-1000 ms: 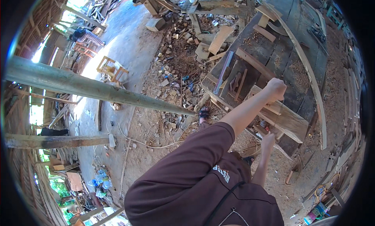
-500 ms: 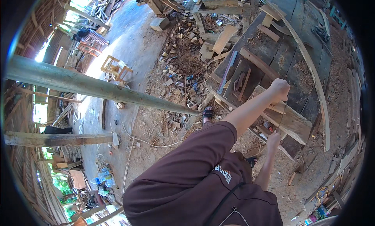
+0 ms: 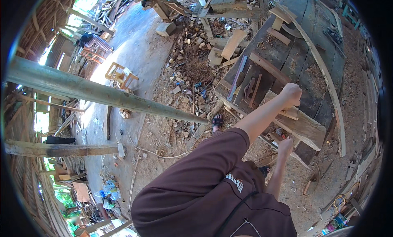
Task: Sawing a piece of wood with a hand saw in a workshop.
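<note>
Firstly, at far left, one long grey-green pole (image 3: 82, 87), slanting; below it, one squared beam (image 3: 61, 149), nearly level. Next, one small pale wooden frame (image 3: 116, 78), standing on the grey floor; nearer me, a clump of blue plastic (image 3: 108, 192). One pale cord (image 3: 163, 156), lying in a loose curve. Wood offcuts (image 3: 176, 90), scattered thickly over the ground. One sandalled foot (image 3: 217, 121), dark straps. One purplish straight strip (image 3: 237, 78), along the bench's left edge.

My right hand (image 3: 285, 146): fingers curled into a fist, just beside the timber's lower edge. My left hand (image 3: 291, 94): likewise curled, wrist bent, just above the timber. I cannot tell what either fist grips. One thick, pale timber (image 3: 308, 132), lying aslant at the near end of the dark plank workbench (image 3: 311, 20), between and to the right of my hands. One long bowed strip (image 3: 335, 104), unpainted, down the bench's right side. Lastly, one patterned bundle (image 3: 335, 224), multicoloured, at lower right.
</note>
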{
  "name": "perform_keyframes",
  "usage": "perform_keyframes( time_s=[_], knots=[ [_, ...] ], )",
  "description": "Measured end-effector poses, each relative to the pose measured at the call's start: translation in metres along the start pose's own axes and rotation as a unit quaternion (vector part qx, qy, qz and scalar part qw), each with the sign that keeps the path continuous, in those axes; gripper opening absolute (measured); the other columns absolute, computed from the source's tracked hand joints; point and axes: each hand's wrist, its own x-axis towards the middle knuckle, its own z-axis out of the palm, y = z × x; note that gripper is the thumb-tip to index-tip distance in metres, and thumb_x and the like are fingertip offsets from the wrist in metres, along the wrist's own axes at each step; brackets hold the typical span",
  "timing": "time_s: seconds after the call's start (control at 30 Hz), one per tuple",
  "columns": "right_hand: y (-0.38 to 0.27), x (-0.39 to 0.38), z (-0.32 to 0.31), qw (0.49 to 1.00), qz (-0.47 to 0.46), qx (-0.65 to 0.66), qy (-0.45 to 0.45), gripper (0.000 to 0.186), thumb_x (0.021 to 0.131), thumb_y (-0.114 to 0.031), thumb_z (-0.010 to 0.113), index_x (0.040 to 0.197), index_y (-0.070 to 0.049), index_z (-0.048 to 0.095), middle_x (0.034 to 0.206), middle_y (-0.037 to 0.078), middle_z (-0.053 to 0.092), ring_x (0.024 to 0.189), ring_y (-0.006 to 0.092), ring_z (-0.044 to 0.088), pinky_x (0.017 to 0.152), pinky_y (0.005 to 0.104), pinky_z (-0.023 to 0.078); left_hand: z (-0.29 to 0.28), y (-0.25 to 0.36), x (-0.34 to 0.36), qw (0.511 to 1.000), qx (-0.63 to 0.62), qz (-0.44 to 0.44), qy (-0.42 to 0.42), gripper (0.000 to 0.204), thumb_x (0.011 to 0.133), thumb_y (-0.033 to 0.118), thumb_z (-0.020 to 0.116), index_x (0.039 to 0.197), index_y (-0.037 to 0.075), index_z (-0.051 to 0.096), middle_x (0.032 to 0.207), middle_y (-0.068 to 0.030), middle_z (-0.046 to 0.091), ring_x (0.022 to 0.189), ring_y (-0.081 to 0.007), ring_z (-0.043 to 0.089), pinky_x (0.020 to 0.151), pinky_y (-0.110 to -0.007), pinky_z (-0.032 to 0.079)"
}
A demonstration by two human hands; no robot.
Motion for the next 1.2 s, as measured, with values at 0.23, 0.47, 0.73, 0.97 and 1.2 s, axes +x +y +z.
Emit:
perform_keyframes(
  time_s=[0.23, 0.47, 0.73, 0.97, 1.2],
  knots=[
    [0.012, 0.008, 0.008, 0.999, -0.037, 0.003, 0.001, 0.033, 0.096, -0.022, 0.041, 0.092, 0.007, 0.056, 0.088, 0.029, 0.063, 0.086, 0.0419, 0.062, 0.073, 0.0502, 0.049, 0.004, -0.005, 0.005, 1.0, 0.013, -0.015, -0.009, 0.022, 0.065, 0.026, 0.067, 0.075, 0.006, 0.072, 0.079, -0.0141, 0.068, 0.079, -0.0281, 0.067, 0.071, -0.036, 0.052],
    [0.021, 0.01, 0.032, 0.996, -0.046, 0.073, 0.002, 0.031, 0.097, -0.019, 0.038, 0.102, 0.007, 0.055, 0.1, 0.029, 0.062, 0.093, 0.0422, 0.06, 0.076, 0.0496, 0.048, 0.003, -0.006, 0.004, 1.0, 0.0, -0.006, -0.005, 0.025, 0.068, 0.027, 0.064, 0.073, 0.003, 0.071, 0.079, -0.0169, 0.068, 0.079, -0.0306, 0.067, 0.073, -0.038, 0.053],
    [0.038, 0.021, 0.057, 0.992, -0.046, 0.11, 0.027, 0.032, 0.097, -0.021, 0.038, 0.1, 0.005, 0.056, 0.096, 0.028, 0.063, 0.092, 0.0422, 0.06, 0.077, 0.0502, 0.047, 0.005, -0.001, 0.007, 1.0, -0.002, -0.002, -0.018, 0.027, 0.067, 0.028, 0.065, 0.075, 0.003, 0.071, 0.082, -0.0176, 0.068, 0.082, -0.0312, 0.066, 0.073, -0.039, 0.053],
    [0.027, 0.015, 0.05, 0.994, -0.036, 0.101, 0.038, 0.033, 0.096, -0.023, 0.039, 0.094, 0.006, 0.056, 0.09, 0.028, 0.063, 0.086, 0.0437, 0.061, 0.074, 0.0512, 0.048, 0.006, -0.006, 0.006, 1.0, 0.002, -0.004, -0.008, 0.028, 0.067, 0.03, 0.066, 0.076, 0.004, 0.072, 0.081, -0.0172, 0.068, 0.082, -0.0312, 0.067, 0.074, -0.039, 0.053],
    [0.017, 0.005, 0.041, 0.996, -0.035, 0.06, 0.047, 0.032, 0.097, -0.022, 0.038, 0.094, 0.006, 0.054, 0.089, 0.028, 0.063, 0.084, 0.0425, 0.062, 0.07, 0.0497, 0.05, 0.009, -0.006, 0.008, 1.0, 0.005, -0.006, -0.009, 0.03, 0.067, 0.032, 0.067, 0.075, 0.004, 0.071, 0.081, -0.0168, 0.068, 0.08, -0.0309, 0.067, 0.073, -0.039, 0.053]
  ],
)
